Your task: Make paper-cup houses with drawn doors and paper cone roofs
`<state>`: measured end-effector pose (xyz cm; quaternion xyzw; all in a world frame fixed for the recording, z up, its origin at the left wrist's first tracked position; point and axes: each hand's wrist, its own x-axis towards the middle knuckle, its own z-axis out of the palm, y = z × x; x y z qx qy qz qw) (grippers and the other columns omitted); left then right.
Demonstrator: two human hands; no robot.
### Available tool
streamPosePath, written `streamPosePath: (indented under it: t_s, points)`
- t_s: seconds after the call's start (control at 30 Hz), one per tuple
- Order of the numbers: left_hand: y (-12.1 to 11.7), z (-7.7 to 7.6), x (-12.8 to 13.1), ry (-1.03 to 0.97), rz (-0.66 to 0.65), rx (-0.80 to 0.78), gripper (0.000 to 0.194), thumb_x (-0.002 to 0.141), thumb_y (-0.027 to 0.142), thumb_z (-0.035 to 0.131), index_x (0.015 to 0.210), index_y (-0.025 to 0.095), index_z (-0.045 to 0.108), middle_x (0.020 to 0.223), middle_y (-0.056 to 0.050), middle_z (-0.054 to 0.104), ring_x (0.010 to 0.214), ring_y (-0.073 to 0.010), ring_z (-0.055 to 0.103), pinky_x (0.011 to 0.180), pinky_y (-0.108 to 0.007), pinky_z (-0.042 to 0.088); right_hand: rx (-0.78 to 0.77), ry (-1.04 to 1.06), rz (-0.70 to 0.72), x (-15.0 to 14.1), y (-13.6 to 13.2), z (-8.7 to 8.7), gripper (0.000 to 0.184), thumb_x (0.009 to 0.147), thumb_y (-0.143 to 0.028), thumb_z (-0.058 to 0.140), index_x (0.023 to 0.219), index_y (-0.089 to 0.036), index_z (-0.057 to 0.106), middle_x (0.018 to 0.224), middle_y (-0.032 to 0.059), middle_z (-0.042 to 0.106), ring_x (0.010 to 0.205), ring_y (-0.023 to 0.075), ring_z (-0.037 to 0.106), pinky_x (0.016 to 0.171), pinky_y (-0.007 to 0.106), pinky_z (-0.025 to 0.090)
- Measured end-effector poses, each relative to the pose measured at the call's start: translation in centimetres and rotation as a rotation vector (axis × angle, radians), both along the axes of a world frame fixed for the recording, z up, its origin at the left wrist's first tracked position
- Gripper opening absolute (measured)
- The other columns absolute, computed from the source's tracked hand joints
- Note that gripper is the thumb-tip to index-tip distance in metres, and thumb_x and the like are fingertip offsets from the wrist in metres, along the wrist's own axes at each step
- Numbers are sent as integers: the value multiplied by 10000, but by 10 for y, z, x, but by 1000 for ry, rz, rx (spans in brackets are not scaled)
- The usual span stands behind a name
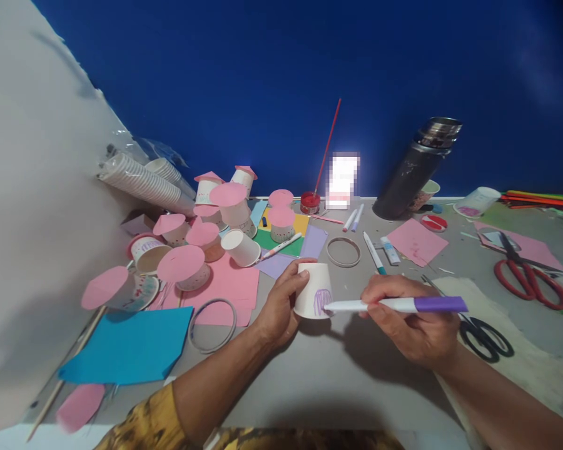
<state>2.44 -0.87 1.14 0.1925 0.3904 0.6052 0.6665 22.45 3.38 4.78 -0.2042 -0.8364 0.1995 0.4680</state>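
Note:
My left hand is wrapped round a white paper cup, which stands upside down in its grip with the wide rim at the bottom. Purple scribbled lines fill an arched shape on the cup's side. Between the fingers of my right hand is a white marker with a purple end. Its tip meets the cup's wall at the right edge of the purple drawing. To the left stand several paper cups topped with pink paper discs, some with coloured marks on their sides.
Red-handled scissors and black-handled scissors lie at right. A dark flask stands at the back near a bright pixelated rectangle. Tape rings, blue paper and stacked cups are at left.

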Motion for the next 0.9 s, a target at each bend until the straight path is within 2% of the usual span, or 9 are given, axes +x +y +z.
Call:
streamPosePath:
  t_s: [0.17,0.33,0.53,0.7,0.9]
  points:
    - [1,2,-1,-11,20,-2,406,712,357,812,1056,194,671,895,-33,657,779,-185,607,654,-269,502,7,2,-35,0,0,1,68,932,-170,616,938,-234,639,696,9,685,562,170,640,527,300,494]
    - [1,2,-2,-15,30,-35,379,733,355,790,1060,203,674,859,-30,646,762,-190,609,645,-273,482,-81,1,133,-1,-1,3,71,931,-178,589,906,-233,626,672,2,650,541,158,587,501,293,456]
    - [3,-1,-2,-9,30,-30,388,746,361,774,1074,186,665,881,-39,638,751,-181,598,654,-279,503,-76,5,129,-3,0,5,78,910,-150,608,897,-220,641,662,-7,651,514,134,566,488,264,435]
    - [3,-1,-2,3,16,-34,426,733,382,785,1090,193,649,888,-29,628,770,-189,598,656,-297,533,-63,-22,120,-4,-1,4,46,925,-172,604,922,-208,633,694,6,674,559,130,601,530,254,455]
    - [2,-1,-1,29,35,-11,445,722,377,803,1092,180,653,854,-20,641,730,-162,587,617,-245,481,-50,-48,156,-3,-1,4,60,942,-177,587,897,-206,616,667,-2,655,546,116,586,534,245,445]
